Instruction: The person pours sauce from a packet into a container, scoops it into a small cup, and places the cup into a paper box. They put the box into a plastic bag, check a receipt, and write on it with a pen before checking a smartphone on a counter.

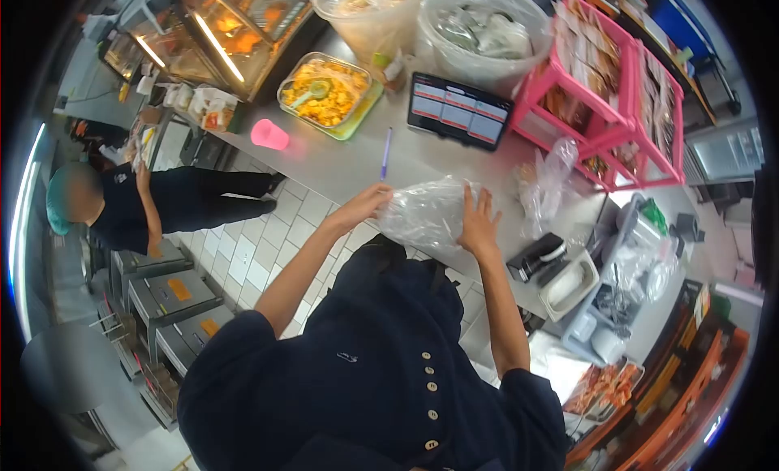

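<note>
A clear plastic bag (423, 215) lies crumpled at the front edge of the steel counter (341, 167), right before my body. My left hand (365, 206) is closed on the bag's left edge, fingers pinched together. On the bag's right side rests my right hand (480, 223), its fingers spread and pointing away from me. Just beyond the bag is a purple pen (386, 153). A tablet (459, 111) with red and white tiles on its screen stands farther back. To the right, another clear bag (548, 187) sits on the counter.
A tray of yellow food (326, 94) with a green spoon and a pink cup (269, 135) stand left. Lined tubs (483, 29) and a pink rack (600, 98) line the back. A grey bin (625, 284) stands right. Another person (162, 203) works at left.
</note>
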### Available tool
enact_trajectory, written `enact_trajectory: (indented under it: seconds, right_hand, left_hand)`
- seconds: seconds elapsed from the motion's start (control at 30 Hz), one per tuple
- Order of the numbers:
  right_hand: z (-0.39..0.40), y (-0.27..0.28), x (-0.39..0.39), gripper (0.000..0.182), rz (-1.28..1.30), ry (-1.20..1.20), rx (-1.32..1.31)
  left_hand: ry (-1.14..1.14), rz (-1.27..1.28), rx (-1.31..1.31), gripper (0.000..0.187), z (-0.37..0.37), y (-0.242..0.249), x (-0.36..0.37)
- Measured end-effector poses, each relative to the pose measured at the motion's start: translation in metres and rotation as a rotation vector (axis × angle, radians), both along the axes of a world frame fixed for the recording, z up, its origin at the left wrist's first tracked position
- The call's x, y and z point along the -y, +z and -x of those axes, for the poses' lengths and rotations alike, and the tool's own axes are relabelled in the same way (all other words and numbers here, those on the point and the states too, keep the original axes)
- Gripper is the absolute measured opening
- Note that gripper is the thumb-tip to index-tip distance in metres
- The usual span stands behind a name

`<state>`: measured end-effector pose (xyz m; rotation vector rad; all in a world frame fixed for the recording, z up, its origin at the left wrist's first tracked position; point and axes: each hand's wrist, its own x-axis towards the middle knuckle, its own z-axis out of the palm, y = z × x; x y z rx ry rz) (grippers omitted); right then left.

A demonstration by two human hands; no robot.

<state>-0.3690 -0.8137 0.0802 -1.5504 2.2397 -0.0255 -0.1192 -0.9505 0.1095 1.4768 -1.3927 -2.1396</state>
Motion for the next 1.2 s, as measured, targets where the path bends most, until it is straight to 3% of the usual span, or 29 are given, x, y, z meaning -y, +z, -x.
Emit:
enact_trajectory:
  seconds: [0.07,0.2,0.27,0.4,0.5,0.6,0.7,0.8,0.83,0.9,1.0,1.07,1.1,1.2]
  right_hand:
    - [-0.001,-0.006,0.0,0.115,0.031,-0.053,-0.016]
    - [-0.001,0.014,0.009,0.083,0.347,-0.212,0.031]
    - [-0.012,0.039,0.023,0.063,0.594,-0.231,0.156]
    - [-0.084,0.071,0.094,0.042,0.786,-0.228,0.439]
    - [-0.167,0.072,0.172,0.05,0.706,-0.095,0.678]
    - [-0.251,0.046,0.253,0.084,0.665,0.156,0.652]
    - [-0.324,0.021,0.319,0.108,0.707,0.25,0.658]
    - [-0.363,-0.015,0.357,0.107,0.692,0.213,0.561]
    - [-0.369,-0.023,0.364,0.108,0.593,0.21,0.656]
    - [-0.367,-0.032,0.373,0.109,0.425,0.162,0.829]
    - [-0.358,-0.026,0.357,0.107,0.658,0.211,0.736]
    - [-0.342,-0.015,0.333,0.106,0.693,0.125,0.744]
    - [-0.328,-0.007,0.318,0.106,0.68,0.058,0.764]
    - [-0.281,0.02,0.257,0.114,0.785,-0.189,0.668]
  left_hand:
    - [0.026,0.393,0.213,0.053,-0.035,-0.012,0.013]
    - [0.547,0.508,0.346,0.065,-0.135,-0.051,0.069]
    - [0.687,0.561,0.401,0.07,-0.165,-0.054,0.098]
    - [0.715,0.799,0.487,0.08,-0.216,-0.106,0.172]
    - [0.599,0.863,0.352,0.08,-0.233,-0.121,0.199]
    - [0.525,0.717,0.118,0.084,-0.252,-0.127,0.207]
    - [0.507,0.766,0.147,0.08,-0.268,-0.132,0.2]
    - [0.513,0.735,0.169,0.067,-0.28,-0.127,0.2]
    - [0.517,0.71,0.159,0.064,-0.284,-0.127,0.2]
    - [0.556,0.644,0.152,0.053,-0.285,-0.125,0.197]
    - [0.575,0.611,0.114,0.034,-0.286,-0.147,0.183]
    - [0.462,0.546,-0.063,0.017,-0.286,-0.172,0.176]
    - [0.363,0.471,-0.14,0.012,-0.277,-0.153,0.171]
    - [0.054,0.419,-0.158,0.014,-0.244,-0.141,0.156]
